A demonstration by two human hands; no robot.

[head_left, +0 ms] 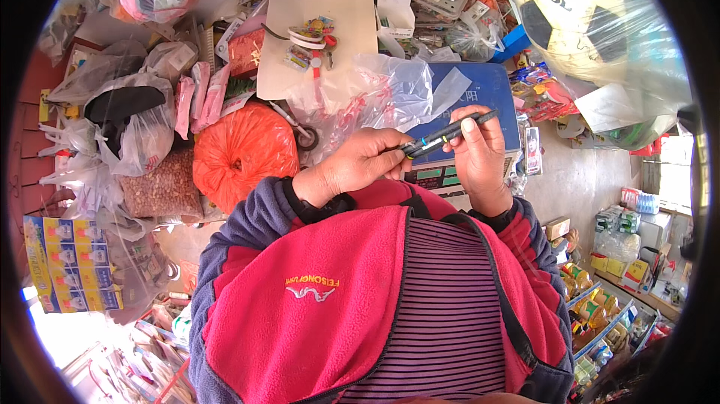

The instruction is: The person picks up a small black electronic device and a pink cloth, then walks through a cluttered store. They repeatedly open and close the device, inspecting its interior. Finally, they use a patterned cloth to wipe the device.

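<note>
Both my hands are raised in front of my chest, over the near edge of a blue weighing scale [480, 88] with green display panels. Between them is a small bundle of slim black pens [456, 132], with blue and yellow bands showing. My left hand [366, 158] is closed around the lower left ends. My right hand [480, 155] pinches the pens toward the upper right end, thumb on top. How many pens there are I cannot tell. A crumpled clear plastic bag [390, 93] lies just beyond my hands, partly over the scale.
An orange-red plastic bag [244, 155] bulges to the left, beside a sack of brown nuts or beans [161, 188]. Farther back, a cardboard sheet [352, 10] bears small trinkets. A bagged football [574, 10] is at the upper right. Shelves of bottles [600, 306] stand at the lower right.
</note>
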